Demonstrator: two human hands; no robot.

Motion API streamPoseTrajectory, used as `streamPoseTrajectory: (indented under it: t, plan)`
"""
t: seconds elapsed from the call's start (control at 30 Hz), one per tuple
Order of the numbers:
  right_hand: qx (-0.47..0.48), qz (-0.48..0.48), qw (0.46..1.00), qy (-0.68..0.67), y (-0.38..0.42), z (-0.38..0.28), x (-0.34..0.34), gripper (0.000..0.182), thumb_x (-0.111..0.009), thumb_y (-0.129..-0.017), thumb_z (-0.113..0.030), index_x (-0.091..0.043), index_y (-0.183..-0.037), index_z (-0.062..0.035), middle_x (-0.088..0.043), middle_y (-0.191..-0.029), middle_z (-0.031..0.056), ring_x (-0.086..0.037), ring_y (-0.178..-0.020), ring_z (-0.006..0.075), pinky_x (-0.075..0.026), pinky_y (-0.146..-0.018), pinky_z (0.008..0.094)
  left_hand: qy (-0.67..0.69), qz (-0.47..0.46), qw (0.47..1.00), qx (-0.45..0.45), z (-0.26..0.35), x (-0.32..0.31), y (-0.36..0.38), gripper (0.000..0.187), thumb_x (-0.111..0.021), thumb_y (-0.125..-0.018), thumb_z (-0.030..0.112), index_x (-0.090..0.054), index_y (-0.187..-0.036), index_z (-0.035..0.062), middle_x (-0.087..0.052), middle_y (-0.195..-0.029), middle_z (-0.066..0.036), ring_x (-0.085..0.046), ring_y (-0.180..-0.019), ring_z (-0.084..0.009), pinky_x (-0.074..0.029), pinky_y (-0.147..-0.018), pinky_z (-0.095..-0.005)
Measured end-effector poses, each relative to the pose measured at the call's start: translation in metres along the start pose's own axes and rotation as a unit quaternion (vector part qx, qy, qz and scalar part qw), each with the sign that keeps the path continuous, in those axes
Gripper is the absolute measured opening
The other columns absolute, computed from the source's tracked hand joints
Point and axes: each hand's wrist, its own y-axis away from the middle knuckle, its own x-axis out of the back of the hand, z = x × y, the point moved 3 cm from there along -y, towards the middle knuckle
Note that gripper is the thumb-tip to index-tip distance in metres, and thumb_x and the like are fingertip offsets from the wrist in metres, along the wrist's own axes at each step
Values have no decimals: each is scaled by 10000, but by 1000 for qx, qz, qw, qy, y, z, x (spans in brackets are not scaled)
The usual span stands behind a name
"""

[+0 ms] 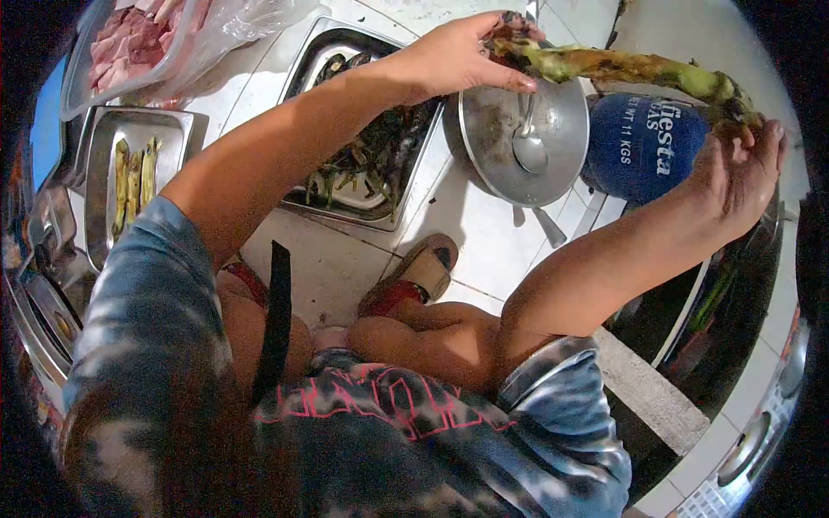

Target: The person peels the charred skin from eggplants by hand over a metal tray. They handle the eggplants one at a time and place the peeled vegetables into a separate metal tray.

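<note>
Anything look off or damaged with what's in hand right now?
The long green vegetable held between the left hand and right hand has charred, blackened patches and torn skin at both ends. It hangs over the metal bowl, where a spoon lies. Nothing looks spilled.

At the upper left of the frame, the bag of meat [138, 39] is cut off by the edge; the forearm hides part of the middle tray [328, 52].

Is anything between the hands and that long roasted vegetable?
Nothing visible. The left hand grips one end of the roasted vegetable and the right hand grips the other, holding it above the metal bowl with a spoon inside.
</note>
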Motion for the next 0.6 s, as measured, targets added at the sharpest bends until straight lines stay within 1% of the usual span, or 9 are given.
streamPoseTrajectory:
  t: [0.03, 0.07, 0.1, 0.17, 0.27, 0.37, 0.47, 0.57, 0.6]
  plan:
    - [26, 69, 997, 27, 3, 0, -6, 107, -506, -778, -76, -459, -859, -24, -460, -669, 45, -433, -562, 132, -408, -499, 220, 32, 8, 999, 5, 14, -5, 1, 273, -533, -766, 74, -446, -1017, 12, -521, -894, -40, -509, -761, -84, -431, -678, -206]
    - [53, 137, 988, 54, 7, -1, -10, 107, -509, -778, -80, -454, -856, -31, -451, -658, 42, -425, -558, 130, -406, -497, 215, 42, 4, 999, 13, 18, -6, 1, 245, -513, -783, 78, -443, -1008, 11, -521, -878, -37, -509, -740, -81, -434, -666, -206]
    - [59, 167, 982, 66, 10, -1, -13, 96, -510, -777, -77, -454, -843, -36, -452, -660, 42, -426, -563, 130, -407, -498, 215, 52, -1, 998, 21, 22, -7, 0, 218, -493, -800, 82, -441, -999, 11, -521, -863, -34, -510, -720, -77, -437, -653, -206]
    - [71, 226, 967, 90, 13, -2, -16, 79, -513, -776, -73, -453, -817, -44, -456, -665, 41, -429, -572, 130, -409, -499, 214, 27, -32, 998, 42, 21, -5, -2, 234, -493, -799, 82, -408, -1010, 28, -507, -893, -44, -521, -730, -94, -457, -651, -222]
    - [63, 208, 970, 109, 10, -4, -1, 80, -515, -777, -82, -461, -829, -54, -455, -665, 35, -431, -582, 125, -407, -494, 213, -27, 0, 1000, -13, 14, -2, -2, 343, -614, -697, 63, -455, -998, 20, -537, -905, -74, -539, -790, -117, -452, -708, -229]
    - [85, 263, 954, 117, 10, -3, 2, 71, -508, -783, -100, -462, -825, -64, -457, -661, 35, -428, -571, 120, -405, -488, 215, 55, 27, 998, 5, 9, -3, -1, 318, -600, -715, 80, -448, -986, 9, -551, -832, -79, -552, -746, -127, -466, -686, -239]
    - [45, 211, 966, 142, 9, -7, 15, 72, -510, -783, -108, -464, -824, -70, -463, -660, 34, -429, -557, 117, -407, -488, 214, 59, 65, 995, 43, 9, -3, 1, 283, -574, -747, 122, -450, -973, 4, -538, -862, -95, -554, -738, -144, -475, -667, -241]
    - [57, 197, 974, 100, 10, -6, 12, 75, -517, -778, -101, -465, -820, -67, -468, -658, 31, -437, -551, 114, -413, -491, 211, 200, 92, 970, 102, 3, 0, 0, 187, -487, -808, 125, -434, -962, 33, -512, -840, -41, -529, -711, -106, -467, -608, -222]
    - [66, 204, 973, 90, 11, -5, 9, 75, -518, -776, -95, -465, -819, -64, -468, -658, 31, -440, -553, 115, -414, -492, 209, 187, 99, 971, 111, 4, 0, -1, 181, -478, -814, 133, -435, -960, 36, -512, -840, -44, -531, -707, -110, -469, -610, -224]
